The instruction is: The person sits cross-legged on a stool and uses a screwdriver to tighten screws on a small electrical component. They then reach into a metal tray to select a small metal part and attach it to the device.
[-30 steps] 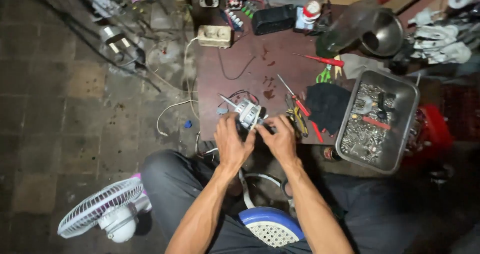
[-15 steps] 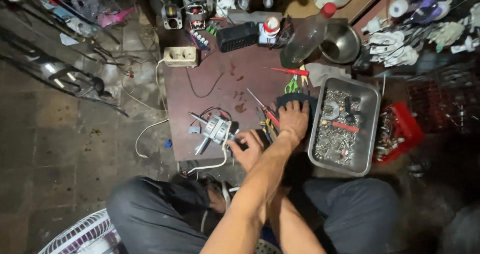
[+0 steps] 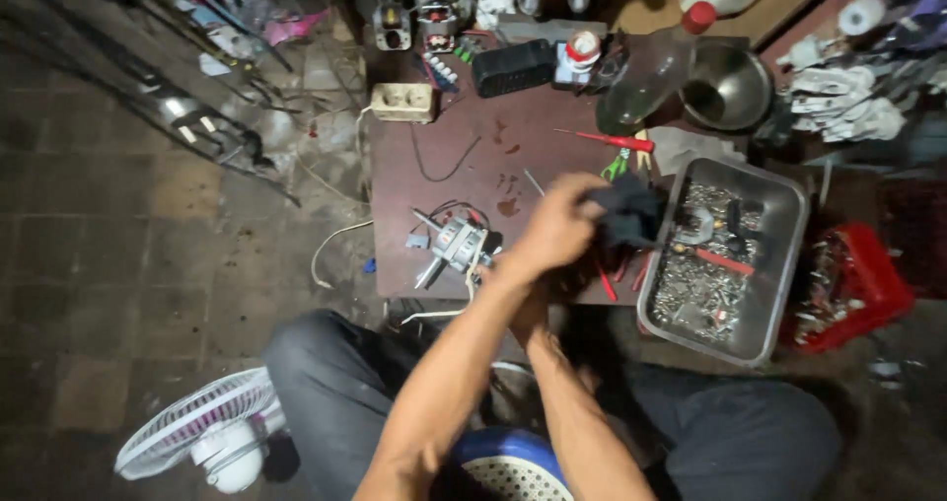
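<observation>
My left hand (image 3: 557,227) reaches across the brown board (image 3: 464,166) and grips a black cloth (image 3: 631,210) lying at the left rim of a metal tray (image 3: 784,200). My right hand (image 3: 531,309) is mostly hidden under my left forearm at the board's near edge, so its grip is unclear. A small electric motor (image 3: 454,243) with loose wires lies on the board left of both hands, untouched.
The tray holds several screws and small parts. A red screwdriver (image 3: 612,140) and green-handled pliers (image 3: 617,166) lie behind the cloth. Power strip (image 3: 402,102), metal bowl (image 3: 730,87) and bottle (image 3: 651,67) stand farther back. Red crate (image 3: 848,274) at right, white fan (image 3: 202,432) at lower left.
Both hands left the motor. My left hand moved right to the black cloth and closed on it; my right hand slid back under the forearm. The view shifted right.
</observation>
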